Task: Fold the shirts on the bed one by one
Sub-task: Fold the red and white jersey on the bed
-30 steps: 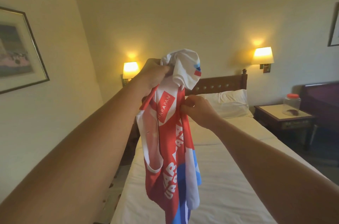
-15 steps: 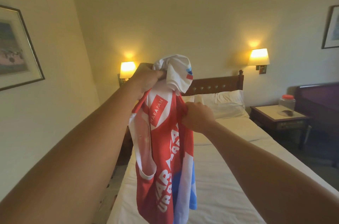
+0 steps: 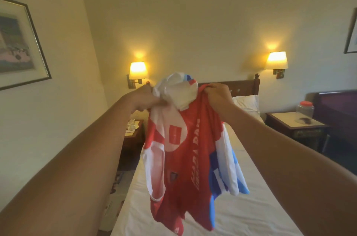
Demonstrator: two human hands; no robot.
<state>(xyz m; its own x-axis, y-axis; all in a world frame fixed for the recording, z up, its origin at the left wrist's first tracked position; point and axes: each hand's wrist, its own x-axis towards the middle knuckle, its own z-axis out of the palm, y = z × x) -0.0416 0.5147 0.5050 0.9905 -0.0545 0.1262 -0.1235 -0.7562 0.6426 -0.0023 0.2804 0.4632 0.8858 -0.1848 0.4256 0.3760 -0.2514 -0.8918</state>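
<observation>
Since half a second ago the right hand [image 3: 217, 97] has climbed from mid-chest of the shirt [image 3: 185, 154] to its top edge, level with the left hand [image 3: 144, 98], and the cloth has spread wider between them. Both hands pinch the shirt's upper edge, fingers curled into the fabric; the left grips beside a bunched white sleeve or collar part [image 3: 176, 92]. Shirt is red, white and blue, held in the air above the bed [image 3: 251, 206], not touching it. Long axis runs vertical, top at the hands, hem hanging down toward the mattress; printed lettering runs up the length. Pillow [image 3: 246, 103] behind the right hand; lit wall lamps [image 3: 137, 70] either side of the headboard.
</observation>
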